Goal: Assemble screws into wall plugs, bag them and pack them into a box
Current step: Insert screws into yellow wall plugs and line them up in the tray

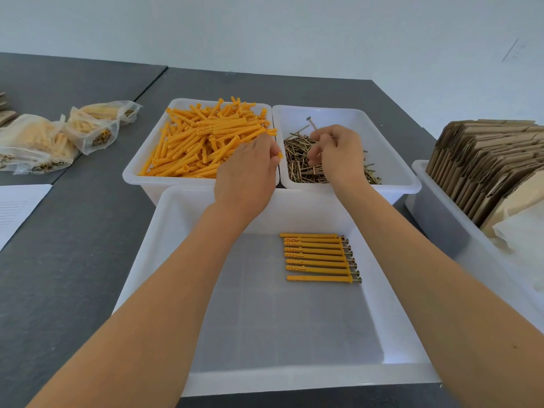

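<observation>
Grey table: orange ribbed wall plugs [203,139].

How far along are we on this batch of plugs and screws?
Done: eight assembled plugs lie in the near tray, and filled bags sit far left. In hand: left hand holds a plug, right hand picks among the screws. Left: bagging these and boxing; flat cartons wait.
</observation>
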